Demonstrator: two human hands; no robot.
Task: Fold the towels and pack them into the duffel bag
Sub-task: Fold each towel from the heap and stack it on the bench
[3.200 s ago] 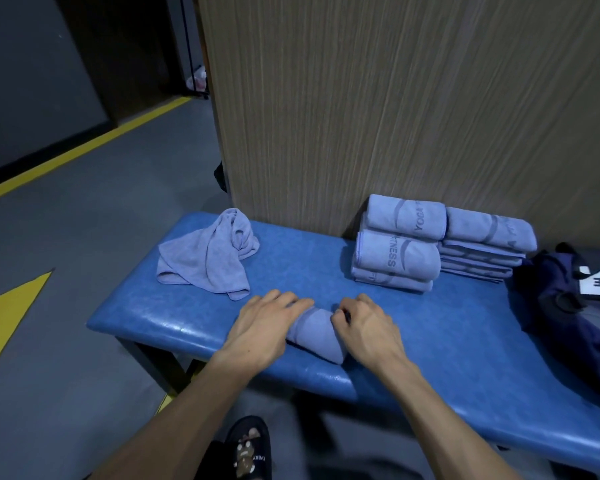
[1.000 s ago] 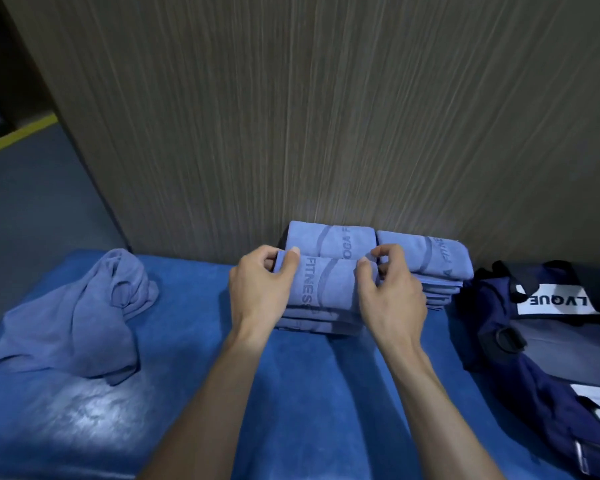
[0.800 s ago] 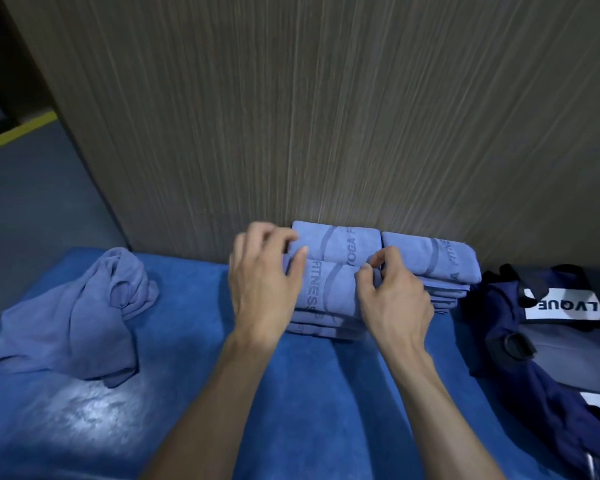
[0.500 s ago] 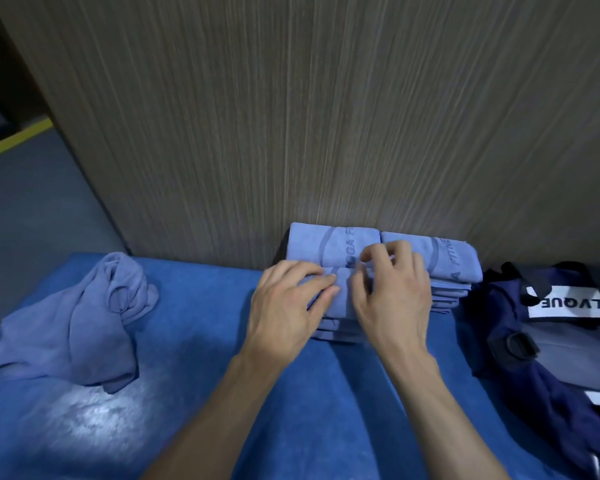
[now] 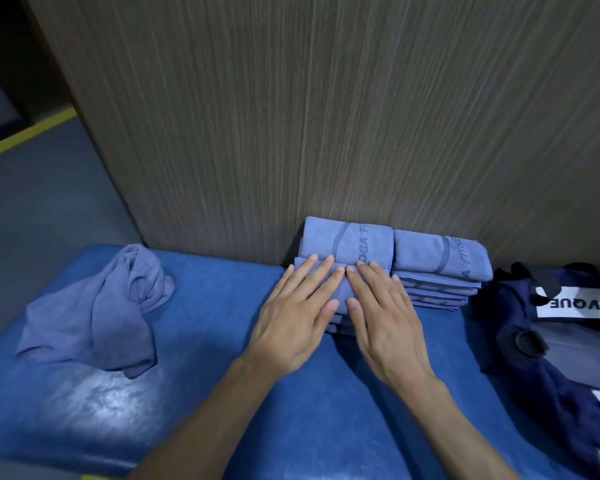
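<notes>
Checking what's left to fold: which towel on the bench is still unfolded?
The crumpled towel lying alone at the bench's left end; the others sit folded in stacks against the wall.

Matt soft cloth folded towels (image 5: pixel 440 258) at twelve o'clock, limp crumpled cloth towel (image 5: pixel 94 310) at nine, glossy padded vinyl-looking bench (image 5: pixel 94 400), matt woven duffel bag (image 5: pixel 568 358) at three, wood-grain wall panel (image 5: pixel 326 116), streaked, matt

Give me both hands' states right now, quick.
Left hand: open, fingers flat on the folded towel.
Right hand: open, fingers flat on the same towel.
</notes>
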